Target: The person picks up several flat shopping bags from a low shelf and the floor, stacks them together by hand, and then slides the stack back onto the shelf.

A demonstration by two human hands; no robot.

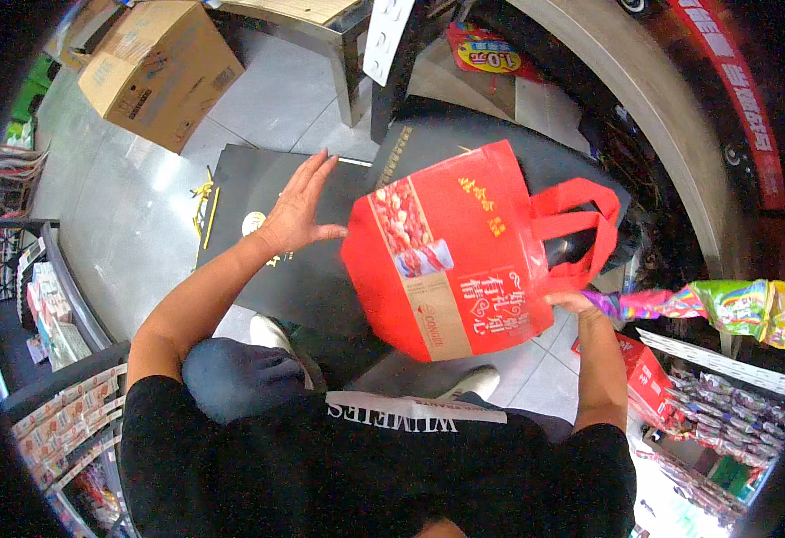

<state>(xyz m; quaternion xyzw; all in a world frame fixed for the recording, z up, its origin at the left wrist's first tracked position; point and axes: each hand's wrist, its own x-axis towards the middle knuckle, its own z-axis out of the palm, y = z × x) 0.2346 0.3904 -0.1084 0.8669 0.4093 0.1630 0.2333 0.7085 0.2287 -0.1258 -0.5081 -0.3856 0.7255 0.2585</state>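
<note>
A red non-woven tote bag (379, 309) with loop handles is held in front of me, printed with pictures and writing. My right hand (573, 302) grips its edge near the opening, thumb on the printed face and the other fingers mostly hidden. Beside the bag's bottom edge is my left hand (298, 212), fingers extended and thumb pointing at the bag; whether the thumb touches it I cannot tell. Below that hand lies a large black paper gift bag (241, 178) with yellow cord handles. Another black bag (493, 128) is partly covered by the red one.
A cardboard box (177, 87) sits on the tiled floor at upper left, near a metal-legged table (349, 81). Shelves of packaged goods (69, 417) flank me at left, with more packets (729, 417) at right. Colourful packaging (729, 309) extends rightward beyond my right hand.
</note>
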